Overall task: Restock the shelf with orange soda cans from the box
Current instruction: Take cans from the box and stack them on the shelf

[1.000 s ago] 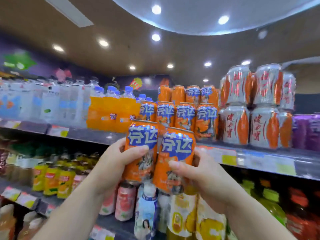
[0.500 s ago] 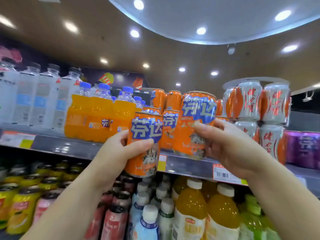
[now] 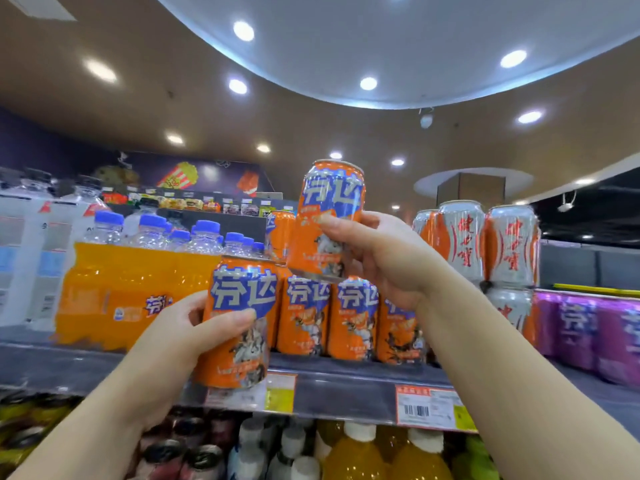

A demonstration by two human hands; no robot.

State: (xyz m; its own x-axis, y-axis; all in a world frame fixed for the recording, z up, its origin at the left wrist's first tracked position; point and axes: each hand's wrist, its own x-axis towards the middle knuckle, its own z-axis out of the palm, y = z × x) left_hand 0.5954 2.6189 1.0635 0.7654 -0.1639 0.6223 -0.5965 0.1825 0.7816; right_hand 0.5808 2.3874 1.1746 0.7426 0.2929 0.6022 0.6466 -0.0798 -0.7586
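Note:
Each hand holds one orange soda can with a blue label. My left hand (image 3: 180, 336) grips a can (image 3: 239, 323) in front of the shelf's front edge (image 3: 346, 386), low and left. My right hand (image 3: 384, 261) grips a second can (image 3: 329, 220), tilted, raised just above the row of orange cans (image 3: 353, 320) standing on the shelf. Another orange can (image 3: 278, 233) stands on top of that row, behind the raised one. The box is out of view.
Orange soda bottles (image 3: 131, 289) with blue caps fill the shelf to the left, clear bottles (image 3: 31, 258) beyond them. Silver and orange cans (image 3: 485, 244) are stacked to the right, purple cans (image 3: 588, 330) further right. Bottles crowd the lower shelf (image 3: 353, 452). Price tags (image 3: 426, 407) line the edge.
My right hand has lifted its can from shelf level up above the row of standing cans. My left hand stays low with its can, near the shelf edge. The view has tilted upward.

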